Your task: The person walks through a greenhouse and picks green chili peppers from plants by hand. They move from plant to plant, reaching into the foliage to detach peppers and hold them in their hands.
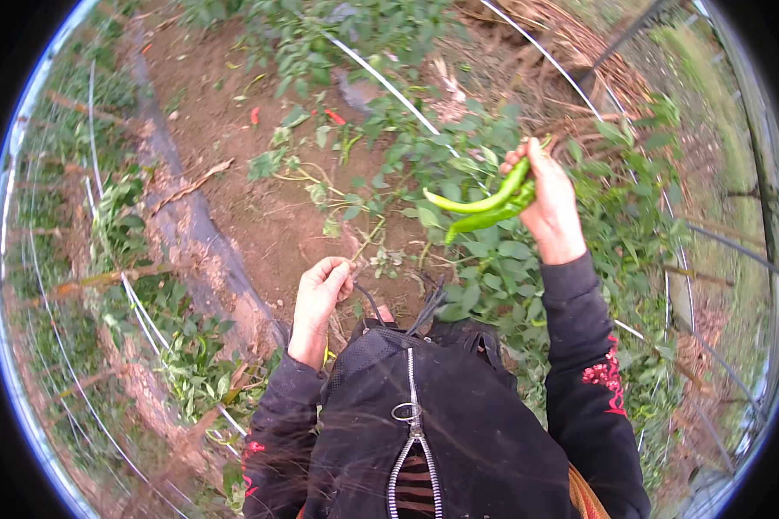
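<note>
Two long green chili peppers, a smooth curved one and a more wrinkled one, are in my right hand. Its thumb and fingers close around their stem ends, and the tips point left over the leafy pepper plants. My left hand is lower, in front of my waist. Thumb and forefinger pinch the end of a thin green plant stem that leads up to a sprawling, partly wilted branch. Just beside those fingers, a dark cord curves down to my dark clothing.
White support lines cross above the plants. Red peppers lie on the bare soil. Black plastic mulch edges another plant row at left. Dry stalks are heaped at upper right, near metal poles.
</note>
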Available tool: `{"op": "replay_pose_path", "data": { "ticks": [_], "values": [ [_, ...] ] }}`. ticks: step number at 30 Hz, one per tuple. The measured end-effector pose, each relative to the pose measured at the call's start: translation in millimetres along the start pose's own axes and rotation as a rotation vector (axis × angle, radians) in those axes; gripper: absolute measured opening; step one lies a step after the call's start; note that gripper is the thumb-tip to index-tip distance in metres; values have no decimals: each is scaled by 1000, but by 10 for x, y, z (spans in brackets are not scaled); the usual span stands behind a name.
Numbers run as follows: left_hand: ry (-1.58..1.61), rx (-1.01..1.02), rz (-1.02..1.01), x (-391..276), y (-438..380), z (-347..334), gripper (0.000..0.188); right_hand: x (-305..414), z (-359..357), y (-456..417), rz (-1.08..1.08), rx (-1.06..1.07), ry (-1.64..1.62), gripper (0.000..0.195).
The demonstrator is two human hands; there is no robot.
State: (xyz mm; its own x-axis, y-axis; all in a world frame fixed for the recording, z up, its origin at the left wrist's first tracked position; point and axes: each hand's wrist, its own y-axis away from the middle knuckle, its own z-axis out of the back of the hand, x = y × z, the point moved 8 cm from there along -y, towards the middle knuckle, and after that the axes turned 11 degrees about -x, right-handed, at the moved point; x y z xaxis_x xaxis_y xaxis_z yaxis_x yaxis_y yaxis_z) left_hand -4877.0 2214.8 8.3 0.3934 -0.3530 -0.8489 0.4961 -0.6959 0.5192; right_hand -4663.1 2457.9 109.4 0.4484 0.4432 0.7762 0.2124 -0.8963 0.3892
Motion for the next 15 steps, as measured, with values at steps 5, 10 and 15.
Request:
{"op": "replay_pose_path", "data": {
  "ticks": [5, 10, 15],
  "values": [
    [91, -136, -137, -463, -172, 609, 23, -1109, -907, -137, -312, 41, -60, 20],
    [245, -34, -20, -650, -471, 611, 44, -1705, -1464, -397, -501, 128, -218, 21],
    [332, -69, -27, -966, -1126, 773, 41, -2096, -1979, -926, -646, 137, -295, 21]
  ]
}}
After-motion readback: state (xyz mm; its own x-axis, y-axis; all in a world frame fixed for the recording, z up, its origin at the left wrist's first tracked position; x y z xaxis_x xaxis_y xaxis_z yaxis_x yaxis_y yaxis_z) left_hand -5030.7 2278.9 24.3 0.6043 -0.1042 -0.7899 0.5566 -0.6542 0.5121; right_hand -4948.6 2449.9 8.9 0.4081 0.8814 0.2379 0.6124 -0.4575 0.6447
